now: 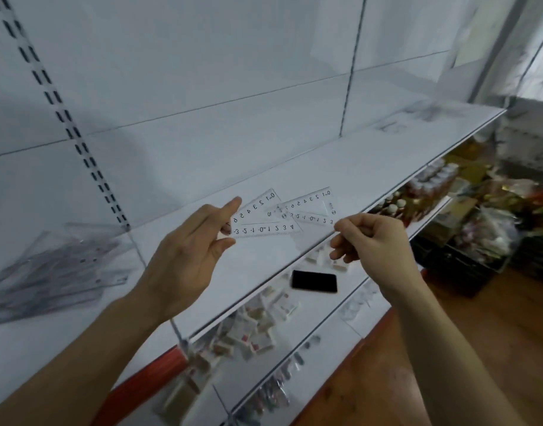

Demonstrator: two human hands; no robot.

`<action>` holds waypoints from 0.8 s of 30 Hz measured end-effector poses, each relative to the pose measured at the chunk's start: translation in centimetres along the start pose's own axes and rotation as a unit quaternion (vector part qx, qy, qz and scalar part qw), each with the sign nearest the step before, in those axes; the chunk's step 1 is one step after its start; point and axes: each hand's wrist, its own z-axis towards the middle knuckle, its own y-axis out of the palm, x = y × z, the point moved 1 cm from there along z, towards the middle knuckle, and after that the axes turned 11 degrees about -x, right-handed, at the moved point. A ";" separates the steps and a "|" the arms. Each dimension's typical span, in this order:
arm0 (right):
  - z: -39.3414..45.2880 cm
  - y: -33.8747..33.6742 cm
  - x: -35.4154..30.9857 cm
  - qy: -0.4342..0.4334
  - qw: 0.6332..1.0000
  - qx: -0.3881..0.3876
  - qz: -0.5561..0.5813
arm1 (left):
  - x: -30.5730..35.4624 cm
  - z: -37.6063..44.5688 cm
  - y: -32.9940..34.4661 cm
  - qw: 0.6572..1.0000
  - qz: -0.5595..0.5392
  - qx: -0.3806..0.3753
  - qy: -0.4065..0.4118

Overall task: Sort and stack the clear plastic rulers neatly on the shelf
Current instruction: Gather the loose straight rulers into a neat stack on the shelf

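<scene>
A white shelf (371,155) with a slotted back panel runs off to the right in a shop; lower shelves hold small packets and a black phone (314,281), and the floor is wood-brown. A blurred pile of clear rulers (58,269) lies at the shelf's left. The left hand (187,256) pinches one ruler (264,222) between thumb and fingers; the right hand (371,241), fingers curled, pinches another (310,210). Both are just above the shelf, overlapping. Their numerals read mirrored: 0 to 6, and −3 to 4.

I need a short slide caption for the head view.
Left hand and right hand hold clear rulers above white shelf.
</scene>
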 end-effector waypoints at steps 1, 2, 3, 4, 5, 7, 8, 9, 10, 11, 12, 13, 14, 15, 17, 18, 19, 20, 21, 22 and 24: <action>0.5 -2.2 0.6 -0.001 1.000 0.012 -0.019 | 0.8 1.8 1.3 1.000 -0.001 0.001 0.007; 0.9 -4.3 1.3 -0.001 0.999 0.024 -0.040 | 1.6 3.5 2.5 1.000 -0.002 0.001 0.016; 1.3 -6.3 1.9 -0.001 0.998 0.037 -0.059 | 2.4 5.2 3.8 1.000 -0.006 0.000 0.024; 1.6 -8.3 2.6 0.002 0.996 0.051 -0.071 | 3.3 6.8 5.1 0.999 -0.013 -0.003 0.032; 2.0 -10.3 3.2 0.008 0.995 0.064 -0.080 | 4.2 8.2 6.3 0.999 -0.023 -0.007 0.041; 2.5 -13.9 4.2 0.023 0.992 0.087 -0.093 | 6.0 10.9 8.6 0.997 -0.039 -0.024 0.066; 2.8 -15.7 4.6 0.030 0.990 0.095 -0.099 | 6.8 12.2 9.7 0.995 -0.040 -0.037 0.082; 3.0 -17.4 5.0 0.036 0.989 0.102 -0.103 | 7.6 13.6 10.8 0.993 -0.038 -0.049 0.099; 3.3 -19.0 5.3 0.040 0.987 0.111 -0.109 | 8.2 15.0 11.8 0.991 -0.037 -0.059 0.115; 3.5 -20.6 5.6 0.043 0.985 0.123 -0.115 | 8.7 16.5 12.8 0.989 -0.036 -0.068 0.129; 3.9 -22.1 5.9 0.045 0.982 0.138 -0.118 | 9.2 17.9 13.8 0.986 -0.034 -0.076 0.142; 4.2 -23.5 6.1 0.046 0.980 0.153 -0.115 | 9.6 19.3 14.6 0.984 -0.030 -0.084 0.155; 4.7 -24.8 6.4 0.048 0.979 0.167 -0.108 | 9.8 20.7 15.5 0.981 -0.026 -0.090 0.168; 5.2 -26.1 6.7 0.050 0.978 0.177 -0.101 | 9.9 22.2 16.4 0.979 -0.023 -0.095 0.177; 6.3 -28.1 7.4 0.053 0.976 0.186 -0.098 | 9.6 25.1 18.2 0.978 -0.024 -0.099 0.181; 7.1 -29.1 7.9 0.055 0.975 0.189 -0.101 | 9.3 26.5 19.2 0.978 -0.024 -0.100 0.180; 7.9 -30.1 8.3 0.057 0.974 0.193 -0.106 | 9.0 28.1 20.2 0.978 -0.024 -0.102 0.179; 8.9 -31.0 8.8 0.059 0.972 0.197 -0.110 | 8.8 29.5 21.3 0.978 -0.027 -0.104 0.179; 10.0 -32.1 9.3 0.059 0.971 0.204 -0.112 | 8.7 31.0 22.4 0.977 -0.032 -0.107 0.184; 11.1 -33.1 9.9 0.058 0.969 0.213 -0.110 | 8.5 32.4 23.7 0.974 -0.039 -0.110 0.194; 13.7 -35.3 10.9 0.060 0.966 0.226 -0.111 | 8.2 35.3 26.0 0.967 -0.045 -0.116 0.222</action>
